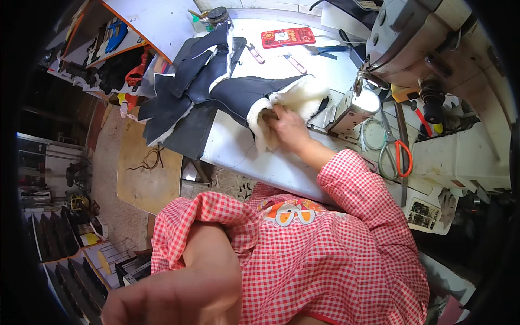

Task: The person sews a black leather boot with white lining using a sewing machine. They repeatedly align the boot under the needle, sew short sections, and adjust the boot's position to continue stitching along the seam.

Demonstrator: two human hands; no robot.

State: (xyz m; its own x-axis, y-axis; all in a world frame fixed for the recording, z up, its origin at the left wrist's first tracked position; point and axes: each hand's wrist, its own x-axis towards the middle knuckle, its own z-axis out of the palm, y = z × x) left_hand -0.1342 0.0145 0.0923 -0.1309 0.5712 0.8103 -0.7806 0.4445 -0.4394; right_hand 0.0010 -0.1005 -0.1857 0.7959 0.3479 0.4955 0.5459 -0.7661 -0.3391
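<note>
On the white sewing table lies a black leather-like piece lined with white fleece, its mouth turned toward me so the lining shows. My right hand reaches to this mouth; thumb and fingers close on the fleece edge, the fingertips partly sunk in the lining. More black fleece-edged pieces lie joined or overlapping to the left, over a dark flat sheet. My left hand is raised close at the lower left, away from the work. Blur and the picture's lower edge hide its fingers, and nothing is visible in it.
A sewing machine fills the right side. Orange-handled scissors lie beside its bed. Behind the work are a red phone-like case and two thread snips. A wooden stool and a shelf stand left.
</note>
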